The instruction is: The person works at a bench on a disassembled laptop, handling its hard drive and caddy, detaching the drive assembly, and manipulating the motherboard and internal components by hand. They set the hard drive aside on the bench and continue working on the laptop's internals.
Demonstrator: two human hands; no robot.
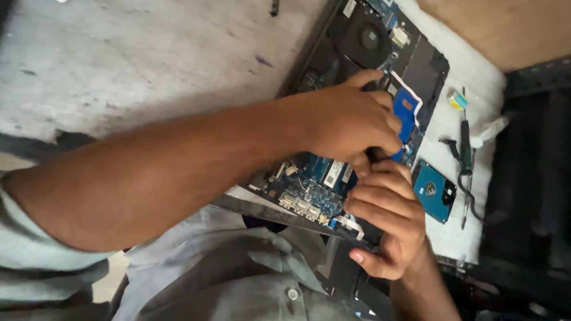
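The left hand (pixel 351 122) lies over the middle of the opened laptop (pixel 333 113), fingers curled down and pressing onto something small and dark near the blue board (pixel 315 178); what exactly it pinches is hidden under the knuckles, so I cannot tell if it really holds a part or only pushes on it. The right hand (pixel 386 220) is closed around the near edge of the laptop body, its fingers folded over the rim, and it props the machine, which sits tilted on the white cloth (pixel 470 77). The risk I see is at the place where both hands meet: a blue and white flat cable (pixel 407 110) runs just beside the left fingers, and a strong pull or a slip there may tear it or bend its connector. The laptop rests partly off the cloth, so if the right hand loosens, it may slide. The loose hard drive (pixel 434 190) and the screwdriver (pixel 465 145) lie near the right wrist and a careless move may knock them.
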